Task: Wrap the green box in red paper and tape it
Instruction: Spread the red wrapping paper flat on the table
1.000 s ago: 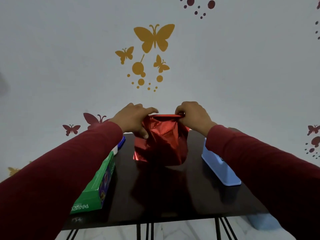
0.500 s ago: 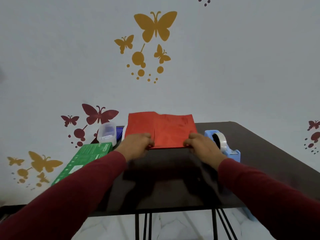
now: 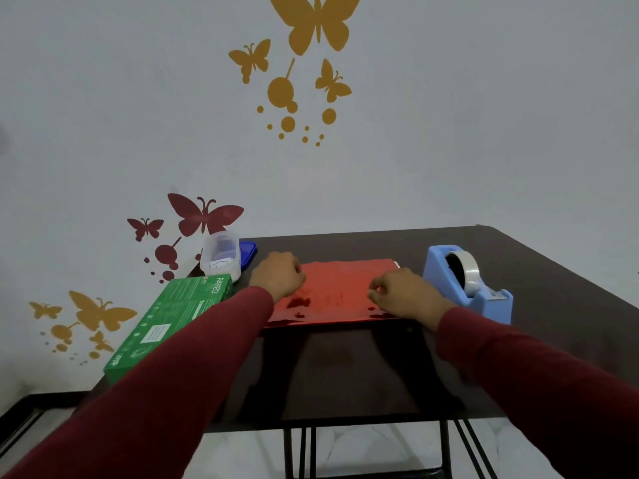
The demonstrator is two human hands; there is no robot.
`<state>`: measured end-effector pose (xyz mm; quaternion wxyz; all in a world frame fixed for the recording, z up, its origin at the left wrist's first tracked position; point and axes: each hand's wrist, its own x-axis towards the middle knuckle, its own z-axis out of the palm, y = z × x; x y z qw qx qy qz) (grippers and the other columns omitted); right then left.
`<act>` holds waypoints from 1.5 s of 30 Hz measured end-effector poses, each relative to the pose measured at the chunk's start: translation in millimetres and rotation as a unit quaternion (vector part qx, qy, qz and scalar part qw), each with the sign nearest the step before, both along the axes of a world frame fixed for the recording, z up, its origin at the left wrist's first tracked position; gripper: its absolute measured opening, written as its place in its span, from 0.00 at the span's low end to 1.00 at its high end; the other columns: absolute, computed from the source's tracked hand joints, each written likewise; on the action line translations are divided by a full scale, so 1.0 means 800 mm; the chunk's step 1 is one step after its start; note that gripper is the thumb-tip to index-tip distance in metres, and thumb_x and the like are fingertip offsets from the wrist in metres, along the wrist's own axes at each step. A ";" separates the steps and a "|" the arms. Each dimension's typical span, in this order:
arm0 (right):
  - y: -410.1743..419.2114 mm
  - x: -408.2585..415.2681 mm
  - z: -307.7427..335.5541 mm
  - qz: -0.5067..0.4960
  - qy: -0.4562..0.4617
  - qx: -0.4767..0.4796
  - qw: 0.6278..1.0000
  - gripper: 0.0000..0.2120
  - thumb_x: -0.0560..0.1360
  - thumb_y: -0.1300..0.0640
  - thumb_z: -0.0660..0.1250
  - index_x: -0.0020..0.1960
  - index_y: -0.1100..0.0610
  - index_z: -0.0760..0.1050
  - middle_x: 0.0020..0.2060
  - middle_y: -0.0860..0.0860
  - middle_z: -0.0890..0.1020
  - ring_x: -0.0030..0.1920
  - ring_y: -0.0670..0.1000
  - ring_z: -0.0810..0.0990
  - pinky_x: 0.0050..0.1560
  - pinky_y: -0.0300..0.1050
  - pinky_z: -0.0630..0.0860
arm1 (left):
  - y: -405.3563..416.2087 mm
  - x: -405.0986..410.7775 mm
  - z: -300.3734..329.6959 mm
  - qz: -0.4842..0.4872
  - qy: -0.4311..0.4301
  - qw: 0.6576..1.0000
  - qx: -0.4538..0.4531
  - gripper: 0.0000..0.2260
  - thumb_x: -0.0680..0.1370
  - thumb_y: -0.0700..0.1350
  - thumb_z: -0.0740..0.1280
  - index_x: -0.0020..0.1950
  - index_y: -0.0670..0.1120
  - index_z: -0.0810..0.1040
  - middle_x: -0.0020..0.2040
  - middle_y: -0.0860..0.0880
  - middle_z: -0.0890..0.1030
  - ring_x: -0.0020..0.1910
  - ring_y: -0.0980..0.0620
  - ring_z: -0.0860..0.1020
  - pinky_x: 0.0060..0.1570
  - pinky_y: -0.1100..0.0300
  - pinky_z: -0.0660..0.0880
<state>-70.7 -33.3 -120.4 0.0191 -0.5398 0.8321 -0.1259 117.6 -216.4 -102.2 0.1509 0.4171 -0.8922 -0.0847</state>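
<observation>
Head view: both curled hands, left hand (image 3: pixel 278 276) and right hand (image 3: pixel 403 293), press the glossy, crinkly red paper (image 3: pixel 340 292) flat mid-desk; whether they pinch it, I cannot tell. Foil that slick may slide or spring up. The matte cardboard green box (image 3: pixel 173 321) waits at the desk's left edge, plastic tape dispenser (image 3: pixel 468 283) right.

Both arms extended forward, dark red sleeves to wrists. Left hand (image 3: pixel 278 279) back up, fingers curled under into loose fist, knuckles pointing away from body. Right hand (image 3: pixel 403 296) back up, fingers bent, thumb and forefinger tips close together at inner side; whether anything pinched between them not determinable. Hands well apart, roughly level with each other. Left forearm runs diagonally from lower left; right forearm from lower right. Wrists straight, no visible twist.
</observation>
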 end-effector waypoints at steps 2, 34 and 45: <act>-0.007 0.005 -0.006 0.005 0.020 -0.009 1.000 0.12 0.78 0.46 0.66 0.56 0.46 0.85 0.55 0.48 0.85 0.56 0.52 0.82 0.58 0.51 0.81 | -0.011 -0.003 -0.005 0.061 0.017 0.998 -0.007 0.09 0.77 0.45 0.66 0.52 0.44 0.83 0.52 0.43 0.84 0.49 0.42 0.83 0.52 0.48 0.82; 0.008 0.023 0.065 0.114 0.162 -0.095 0.976 0.11 0.64 0.46 0.66 0.41 0.50 0.82 0.58 0.43 0.81 0.77 0.49 0.64 0.74 0.69 0.51 | 0.019 0.023 0.007 -0.053 0.354 0.859 0.366 0.19 0.74 0.59 0.67 0.59 0.50 0.76 0.52 0.44 0.82 0.41 0.49 0.79 0.43 0.56 0.74; 0.085 0.083 0.056 0.093 0.095 0.147 0.980 0.17 0.70 0.39 0.67 0.49 0.50 0.81 0.48 0.50 0.82 0.49 0.54 0.81 0.56 0.54 0.79 | 0.024 -0.004 -0.032 -0.048 -0.126 0.986 0.098 0.18 0.81 0.60 0.53 0.60 0.62 0.81 0.67 0.46 0.75 0.74 0.38 0.65 0.74 0.44 0.59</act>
